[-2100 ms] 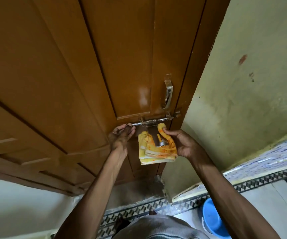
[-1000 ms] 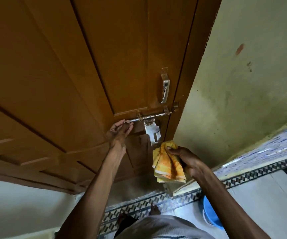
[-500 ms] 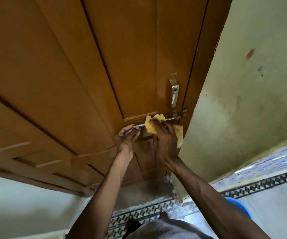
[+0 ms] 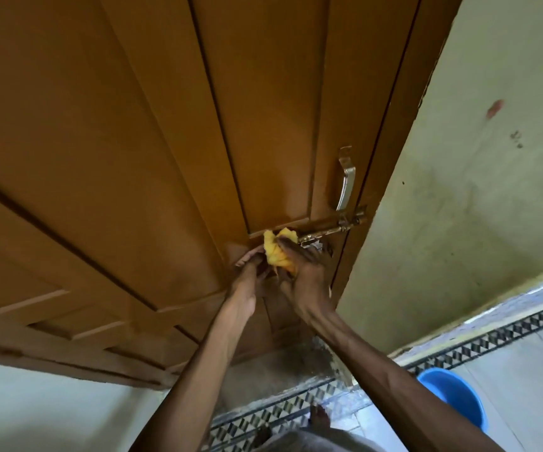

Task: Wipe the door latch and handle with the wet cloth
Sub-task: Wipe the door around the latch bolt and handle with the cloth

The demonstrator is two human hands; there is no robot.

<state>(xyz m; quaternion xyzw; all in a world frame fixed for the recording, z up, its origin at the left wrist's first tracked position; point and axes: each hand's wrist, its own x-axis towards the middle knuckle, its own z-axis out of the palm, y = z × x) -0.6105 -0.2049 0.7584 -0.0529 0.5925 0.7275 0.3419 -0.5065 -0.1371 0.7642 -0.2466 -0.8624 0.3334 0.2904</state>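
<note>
Against the brown door [image 4: 166, 141], his right hand [image 4: 309, 282] clamps the yellow cloth [image 4: 278, 252] onto the latch [image 4: 325, 232]; left hand [image 4: 247, 275] grip unclear.

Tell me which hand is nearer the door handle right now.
Right. The right hand grips the yellow cloth on the latch bolt, just below the handle. The left hand sits farther left, beside the cloth. Neither touches the handle.
</note>
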